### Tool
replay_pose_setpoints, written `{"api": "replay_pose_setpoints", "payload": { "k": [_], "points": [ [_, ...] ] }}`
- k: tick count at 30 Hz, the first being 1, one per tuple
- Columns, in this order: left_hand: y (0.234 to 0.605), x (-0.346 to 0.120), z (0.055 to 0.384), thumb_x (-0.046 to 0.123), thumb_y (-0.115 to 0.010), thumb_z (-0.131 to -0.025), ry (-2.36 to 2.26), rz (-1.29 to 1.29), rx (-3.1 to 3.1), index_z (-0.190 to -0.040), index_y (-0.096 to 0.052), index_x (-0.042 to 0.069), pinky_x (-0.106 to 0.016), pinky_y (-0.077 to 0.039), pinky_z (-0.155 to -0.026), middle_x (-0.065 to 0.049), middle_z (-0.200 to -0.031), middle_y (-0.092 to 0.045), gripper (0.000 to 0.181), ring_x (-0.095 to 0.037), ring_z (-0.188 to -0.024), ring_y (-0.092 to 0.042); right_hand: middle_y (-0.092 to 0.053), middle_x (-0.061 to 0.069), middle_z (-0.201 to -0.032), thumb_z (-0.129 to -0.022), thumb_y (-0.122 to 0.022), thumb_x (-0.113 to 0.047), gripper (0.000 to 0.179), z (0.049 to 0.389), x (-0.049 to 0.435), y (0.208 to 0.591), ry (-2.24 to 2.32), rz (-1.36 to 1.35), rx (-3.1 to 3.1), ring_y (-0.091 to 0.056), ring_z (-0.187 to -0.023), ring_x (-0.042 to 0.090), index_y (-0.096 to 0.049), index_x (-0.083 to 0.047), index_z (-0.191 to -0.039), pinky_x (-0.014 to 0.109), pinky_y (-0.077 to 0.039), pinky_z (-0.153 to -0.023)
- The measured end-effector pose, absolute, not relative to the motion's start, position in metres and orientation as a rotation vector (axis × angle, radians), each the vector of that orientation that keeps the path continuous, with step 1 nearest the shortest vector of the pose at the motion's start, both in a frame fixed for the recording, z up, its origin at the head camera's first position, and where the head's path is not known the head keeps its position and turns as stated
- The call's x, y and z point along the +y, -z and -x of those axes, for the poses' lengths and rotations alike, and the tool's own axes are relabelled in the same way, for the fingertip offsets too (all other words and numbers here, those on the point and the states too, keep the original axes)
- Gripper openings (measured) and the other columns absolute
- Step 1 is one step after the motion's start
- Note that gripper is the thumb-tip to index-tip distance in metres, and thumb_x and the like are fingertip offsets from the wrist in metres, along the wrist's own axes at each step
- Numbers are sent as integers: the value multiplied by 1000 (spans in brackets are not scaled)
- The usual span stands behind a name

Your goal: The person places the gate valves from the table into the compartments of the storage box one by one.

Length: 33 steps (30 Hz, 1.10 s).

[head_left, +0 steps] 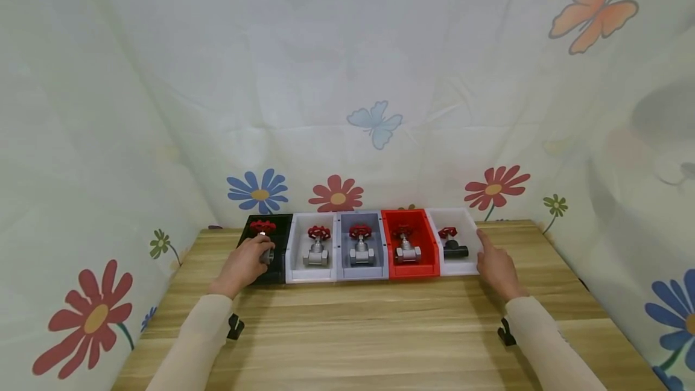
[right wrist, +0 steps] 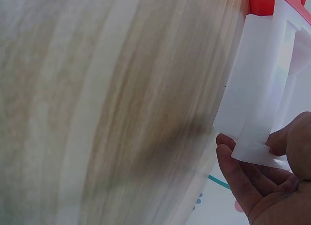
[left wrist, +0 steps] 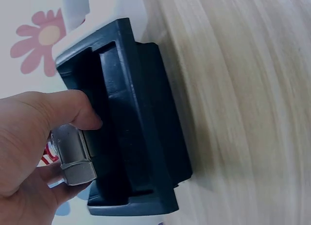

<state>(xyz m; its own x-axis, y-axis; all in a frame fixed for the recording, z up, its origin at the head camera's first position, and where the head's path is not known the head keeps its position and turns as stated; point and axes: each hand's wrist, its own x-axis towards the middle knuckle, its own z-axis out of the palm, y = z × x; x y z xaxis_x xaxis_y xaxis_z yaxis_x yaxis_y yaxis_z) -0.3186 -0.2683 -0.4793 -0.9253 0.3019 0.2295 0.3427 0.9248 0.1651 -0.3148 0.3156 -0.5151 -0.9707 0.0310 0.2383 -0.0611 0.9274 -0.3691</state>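
Note:
My left hand reaches into the black bin at the row's left end. Thumb and fingers hold the metal body of a gate valve there, and its red handwheel shows beyond the fingers. At the right end, my right hand pinches the side wall of a white bin, thumb on the inside and fingers on the outside. A dark-bodied valve with a red handwheel lies in that bin, apart from the hand.
Between them stand a white bin, a grey bin and a red bin, each with a silver, red-wheeled valve. The bins adjoin on a wooden table. A patterned curtain hangs behind.

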Motion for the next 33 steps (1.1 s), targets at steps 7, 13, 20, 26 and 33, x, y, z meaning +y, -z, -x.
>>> {"api": "replay_pose_setpoints", "payload": {
  "k": [7,13,20,26,33],
  "points": [
    [487,-267,325,-2,-74,-71,306,510,-2896,-119,-68,0,-52,-50,-92,-15,-129,-61,49,-39,-109,-58,-64,34,-78,-94,-52,-4,56,316,317,515,-553,-24,-2839,-58,-56,33,-34,0,-147,53,-48,-58],
    [492,-265,332,-2,-73,-71,298,485,-2922,-118,-68,0,-52,-50,-94,-13,-127,-61,47,-38,-111,-58,-64,33,-79,-94,-53,-4,56,314,317,515,-557,-27,-2847,-58,-56,34,-34,1,-146,53,-48,-57],
    [494,-263,341,-3,-75,-70,293,501,-2942,-115,-69,-1,-51,-51,-94,-13,-120,-64,45,-39,-107,-61,-64,36,-84,-94,-52,-4,56,313,315,516,-577,-14,-2842,-58,-57,34,-34,1,-147,53,-48,-58],
    [491,-263,347,-2,-77,-69,277,509,-2966,-112,-70,0,-50,-52,-92,-13,-115,-65,43,-38,-102,-63,-63,35,-78,-94,-52,-4,56,315,315,517,-561,-31,-2821,-57,-55,35,-35,0,-146,53,-46,-56],
    [493,-265,354,-4,-76,-70,282,529,-2991,-111,-70,-1,-48,-52,-91,-12,-112,-65,42,-35,-100,-65,-64,34,-77,-94,-52,-4,56,314,315,515,-561,-19,-2834,-57,-54,33,-35,0,-147,54,-47,-57]
  ]
}}
